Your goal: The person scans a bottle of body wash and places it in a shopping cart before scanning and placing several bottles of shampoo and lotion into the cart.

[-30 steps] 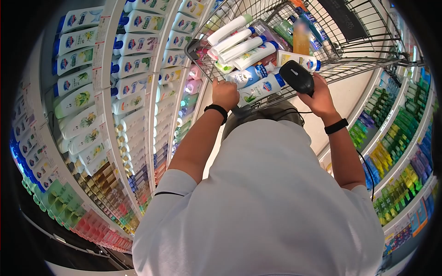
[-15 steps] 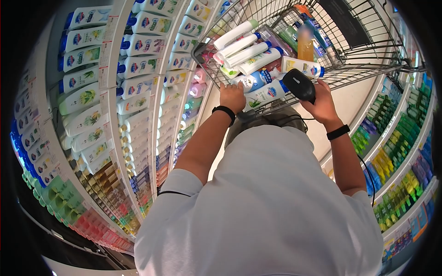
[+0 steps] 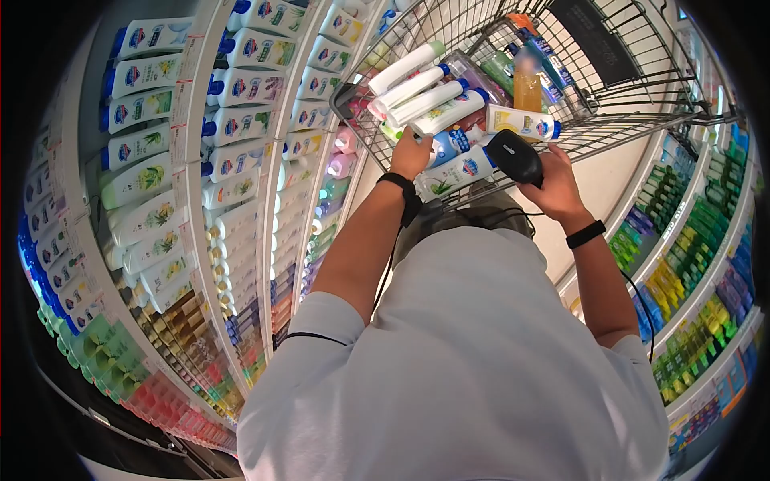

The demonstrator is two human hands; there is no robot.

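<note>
My left hand (image 3: pixel 410 157) reaches over the cart's near side, its thumb and fingers closed around the near end of a blue-and-white bottle (image 3: pixel 455 144) that is partly covered. My right hand (image 3: pixel 557 187) grips a black handheld barcode scanner (image 3: pixel 517 158), held above the cart's near edge. Below the scanner head and beside the left hand lies a white bottle with a blue cap (image 3: pixel 459 173). Several white bottles (image 3: pixel 431 103) lie side by side just beyond the left hand. Another white blue-capped bottle (image 3: pixel 513 122) rests behind the scanner.
The wire shopping cart (image 3: pixel 642 132) also carries an amber bottle (image 3: pixel 528 90) and blue packs (image 3: pixel 549 60). Shelves of white bottles (image 3: pixel 144 108) line the left side. On the right, a shelf (image 3: pixel 682 240) displays green and yellow bottles. A black cable (image 3: pixel 638 298) hangs by my right arm.
My left hand has moved off the cart's near edge, further in, and its fingers have curled around the blue-and-white bottle. The scanner has shifted slightly down and stays in my right hand.
</note>
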